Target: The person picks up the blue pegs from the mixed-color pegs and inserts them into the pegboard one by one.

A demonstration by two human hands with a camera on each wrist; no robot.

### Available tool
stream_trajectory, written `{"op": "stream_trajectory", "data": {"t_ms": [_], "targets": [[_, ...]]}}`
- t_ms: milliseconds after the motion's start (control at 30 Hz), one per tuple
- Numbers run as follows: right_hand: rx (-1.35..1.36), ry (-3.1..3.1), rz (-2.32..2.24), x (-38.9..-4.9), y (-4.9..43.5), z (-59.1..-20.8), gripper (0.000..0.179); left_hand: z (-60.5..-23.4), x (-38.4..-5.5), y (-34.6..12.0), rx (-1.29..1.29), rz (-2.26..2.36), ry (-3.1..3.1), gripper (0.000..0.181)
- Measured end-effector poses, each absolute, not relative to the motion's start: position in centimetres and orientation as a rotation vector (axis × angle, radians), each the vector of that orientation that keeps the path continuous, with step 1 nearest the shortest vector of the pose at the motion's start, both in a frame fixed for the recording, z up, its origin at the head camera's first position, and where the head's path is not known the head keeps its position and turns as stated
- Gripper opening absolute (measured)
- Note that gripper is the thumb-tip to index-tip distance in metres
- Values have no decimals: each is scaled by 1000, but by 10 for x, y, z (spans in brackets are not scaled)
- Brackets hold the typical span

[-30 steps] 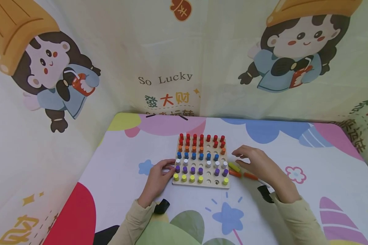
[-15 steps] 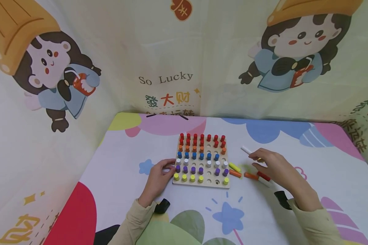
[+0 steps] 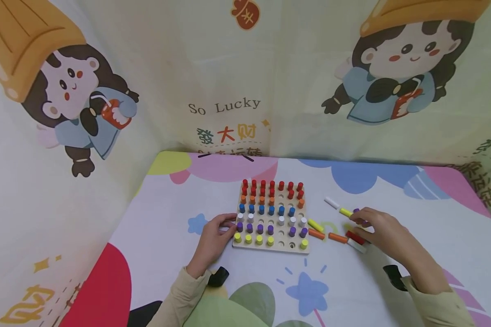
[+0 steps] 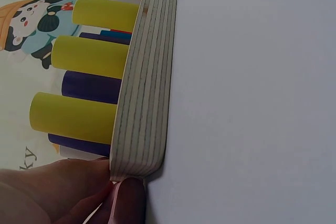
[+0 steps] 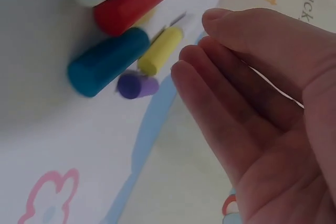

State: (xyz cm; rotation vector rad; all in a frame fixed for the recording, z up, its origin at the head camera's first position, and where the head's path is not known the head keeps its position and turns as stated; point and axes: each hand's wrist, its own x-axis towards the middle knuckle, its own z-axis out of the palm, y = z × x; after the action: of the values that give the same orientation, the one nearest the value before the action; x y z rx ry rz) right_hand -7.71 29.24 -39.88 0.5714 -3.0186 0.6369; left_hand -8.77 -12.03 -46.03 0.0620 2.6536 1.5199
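Observation:
A wooden pegboard (image 3: pixel 262 246) carries rows of red, orange, blue, white, purple and yellow pegs, with some bare holes. At its left edge, the thumb and fingertips of my left hand (image 3: pixel 213 238) touch the board's side. The left wrist view shows those fingertips at the board's corner (image 4: pixel 139 166). My right hand (image 3: pixel 386 231) hovers over loose pegs right of the board, its fingers bent and apart with nothing between them. Nearest to it lie a red peg (image 5: pixel 134 3), a blue peg (image 5: pixel 107 61), a yellow peg (image 5: pixel 161 51) and a purple peg (image 5: pixel 136 86).
Between board and right hand lie another yellow peg (image 3: pixel 316 225) and two orange pegs (image 3: pixel 337 238). One white peg (image 3: pixel 331 202) lies farther back, another (image 3: pixel 356 245) nearer. A patterned cloth (image 3: pixel 167 195) covers the table; a printed curtain (image 3: pixel 303 91) hangs behind.
My right hand has moved to the right, away from the board, uncovering white, yellow, purple and red pegs on the table. The left hand keeps its place at the board's edge.

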Motion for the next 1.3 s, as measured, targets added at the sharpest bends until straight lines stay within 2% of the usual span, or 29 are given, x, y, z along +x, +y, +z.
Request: {"op": "stream_trajectory", "data": {"t_ms": [300,1300], "targets": [[539,-3095,669,-77,304,-404,23,-458,-88,-121,58,1519,2651,34],[509,-3157,643,-80,308,-411,21,-461,-89,-121,83,1538,2656,32]]}}
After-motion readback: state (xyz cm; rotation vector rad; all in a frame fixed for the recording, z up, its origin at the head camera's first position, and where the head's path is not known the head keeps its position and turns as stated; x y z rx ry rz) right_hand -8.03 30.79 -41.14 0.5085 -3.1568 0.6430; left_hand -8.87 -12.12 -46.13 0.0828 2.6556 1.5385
